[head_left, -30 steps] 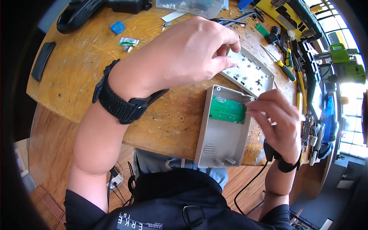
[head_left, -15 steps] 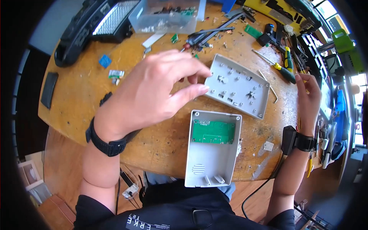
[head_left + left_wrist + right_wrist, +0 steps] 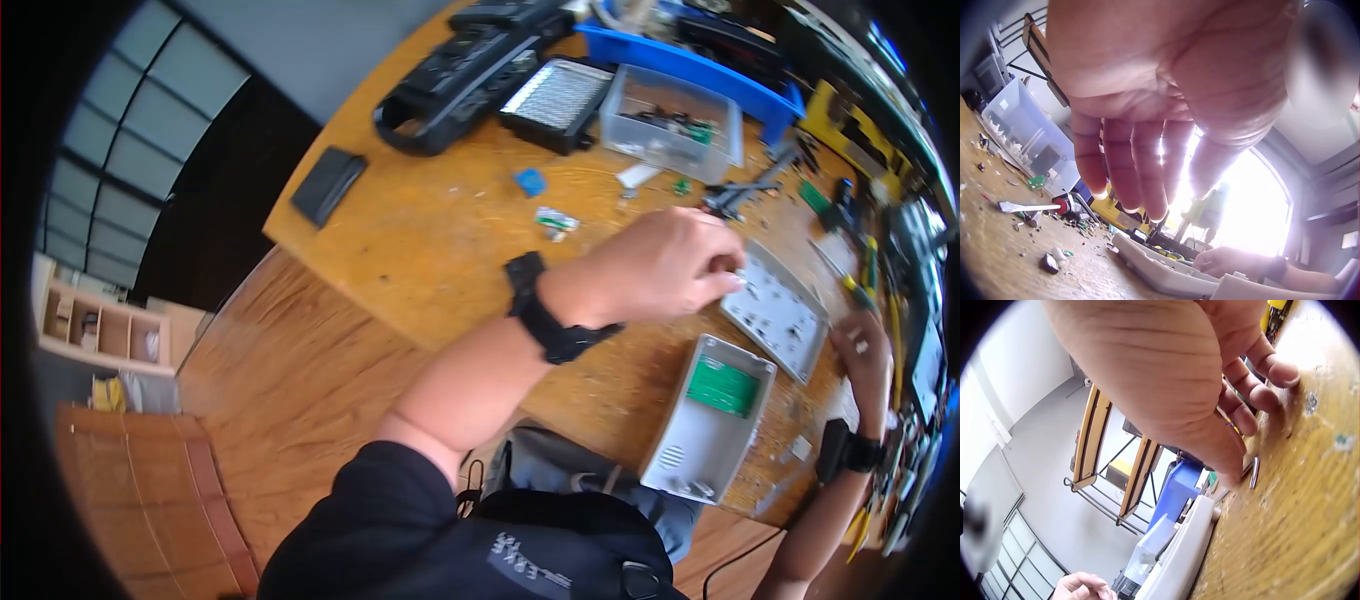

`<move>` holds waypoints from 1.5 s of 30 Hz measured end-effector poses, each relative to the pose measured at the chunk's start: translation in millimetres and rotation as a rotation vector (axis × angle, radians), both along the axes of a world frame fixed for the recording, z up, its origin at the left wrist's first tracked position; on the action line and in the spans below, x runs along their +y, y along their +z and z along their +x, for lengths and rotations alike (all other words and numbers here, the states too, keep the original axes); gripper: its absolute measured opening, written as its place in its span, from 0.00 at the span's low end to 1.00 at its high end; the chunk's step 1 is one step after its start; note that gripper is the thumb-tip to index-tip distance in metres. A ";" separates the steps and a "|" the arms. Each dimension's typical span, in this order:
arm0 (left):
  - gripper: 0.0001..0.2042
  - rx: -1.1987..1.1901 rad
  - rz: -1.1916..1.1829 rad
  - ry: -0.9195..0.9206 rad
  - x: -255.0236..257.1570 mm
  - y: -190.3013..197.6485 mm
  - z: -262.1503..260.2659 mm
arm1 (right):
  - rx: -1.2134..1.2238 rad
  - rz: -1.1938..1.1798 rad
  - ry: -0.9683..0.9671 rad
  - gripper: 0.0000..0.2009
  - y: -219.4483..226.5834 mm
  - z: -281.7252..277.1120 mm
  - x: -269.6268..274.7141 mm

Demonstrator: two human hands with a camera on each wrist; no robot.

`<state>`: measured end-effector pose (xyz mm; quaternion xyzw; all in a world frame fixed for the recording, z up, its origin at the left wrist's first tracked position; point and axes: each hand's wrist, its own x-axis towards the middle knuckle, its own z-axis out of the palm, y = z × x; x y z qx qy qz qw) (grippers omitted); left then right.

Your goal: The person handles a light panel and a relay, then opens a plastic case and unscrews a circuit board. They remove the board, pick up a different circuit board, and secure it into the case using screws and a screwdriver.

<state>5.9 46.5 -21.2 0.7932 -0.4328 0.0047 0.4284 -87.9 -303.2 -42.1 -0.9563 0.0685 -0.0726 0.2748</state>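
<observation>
My left hand (image 3: 665, 265) hovers by the near left corner of a grey plastic cover (image 3: 765, 290), its fingers hanging loosely bent with nothing between them in the left wrist view. Below the cover stands the matching grey case (image 3: 700, 435), hollow side up, with a green circuit board (image 3: 722, 386) at its far end. My right hand (image 3: 865, 355) is down at the table right of the cover. In the right wrist view its loosely bent fingers spread over the wood, the thumb tip right by a bent metal rod (image 3: 1255, 472), like a hex key, that it partly covers.
A clear bin (image 3: 665, 125) of small parts and a blue tray (image 3: 700, 62) stand at the back. A blue block (image 3: 530, 182) and a black flat piece (image 3: 328, 186) lie leftward. Tools crowd the right edge, among them a yellow-and-green-handled screwdriver (image 3: 858, 292).
The head view has swung left, so the bench sits further right. My right hand first left the case, moved out to the right, then came down beside the cover. My left hand remains near the cover.
</observation>
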 end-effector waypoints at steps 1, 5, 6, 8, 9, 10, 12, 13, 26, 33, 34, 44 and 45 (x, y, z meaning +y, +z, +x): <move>0.11 0.014 -0.018 0.006 0.5 -0.6 -0.3 | -0.011 -0.047 0.034 0.05 -3.9 0.5 -4.8; 0.10 0.059 -0.077 0.013 1.5 1.0 1.3 | -0.002 -0.043 0.059 0.06 -15.2 3.2 -14.9; 0.09 0.067 -0.102 -0.004 0.6 -0.4 1.8 | 0.047 -0.025 0.037 0.06 -11.1 2.8 -10.8; 0.08 0.061 -0.126 0.007 2.3 0.3 1.0 | -0.039 -0.088 0.111 0.06 -26.1 3.1 -26.8; 0.08 0.046 -0.139 0.011 2.6 -0.6 1.3 | -0.030 -0.057 0.074 0.06 -26.3 3.2 -27.7; 0.08 0.030 -0.153 0.010 1.9 -1.5 1.5 | -0.021 -0.028 0.032 0.05 -26.4 2.3 -31.5; 0.08 0.033 -0.157 0.008 1.4 -2.2 2.5 | -0.118 -0.123 0.103 0.05 -32.4 3.6 -38.6; 0.08 0.037 -0.157 0.012 0.6 -2.9 1.9 | -0.032 -0.066 0.042 0.05 -28.5 3.3 -35.1; 0.08 -0.018 -0.245 0.019 -3.2 -9.2 3.1 | -0.108 -0.296 0.122 0.04 -17.2 -1.8 -9.9; 0.08 0.041 -0.147 0.057 2.0 -3.9 6.7 | -0.052 -0.002 -0.140 0.04 -2.2 -9.4 -6.2; 0.08 0.072 -0.133 0.053 2.4 -1.9 5.6 | -0.049 0.158 -0.170 0.04 5.6 -10.3 0.8; 0.08 -0.026 -0.098 0.013 -4.1 0.9 -9.7 | -0.182 0.581 0.060 0.09 64.7 -19.7 58.6; 0.08 -0.047 -0.074 0.007 -4.3 1.6 -10.2 | -0.130 0.570 0.145 0.09 72.7 -23.7 66.3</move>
